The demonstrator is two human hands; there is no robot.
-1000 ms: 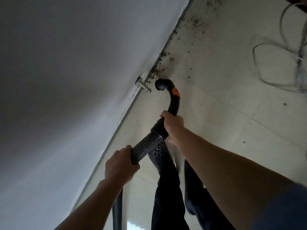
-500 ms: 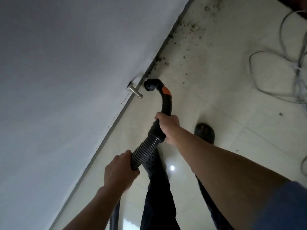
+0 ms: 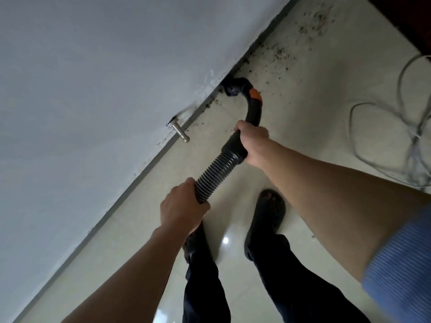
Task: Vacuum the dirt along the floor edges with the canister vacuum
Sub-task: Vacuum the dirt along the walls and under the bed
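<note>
A person vacuums the floor (image 3: 303,155) edge, the curved handle (image 3: 254,113) of the vacuum leading its nozzle (image 3: 234,87) into the seam at the foot of the wall (image 3: 93,89), just past a metal door stop (image 3: 179,132) on the side away from the person. The canister itself is out of frame.

The right hand (image 3: 253,142) grips the rigid collar where handle meets ribbed hose (image 3: 214,171), fingers (image 3: 238,128) curled tight round the tube. The left hand (image 3: 183,207), on the near side of the door stop, holds the hose lower down with its fingers (image 3: 190,185) wrapped about the ribs.

The hard plastic handle looks light and stiff, so it probably steers best from that collar, below the orange catch (image 3: 255,95). The hose looks soft and springy; it likely bends and drags rather than pushes, and the second hand seems there to take up its slack. The ribs should give a sure hold.

Dark dirt (image 3: 279,53) lies scattered along the wall farther beyond the door stop, with a few crumbs close beside it. Loose cables (image 3: 384,141) lie well apart from the door stop, out across the tiles, and might be drawn into the nozzle if it strays.
</note>
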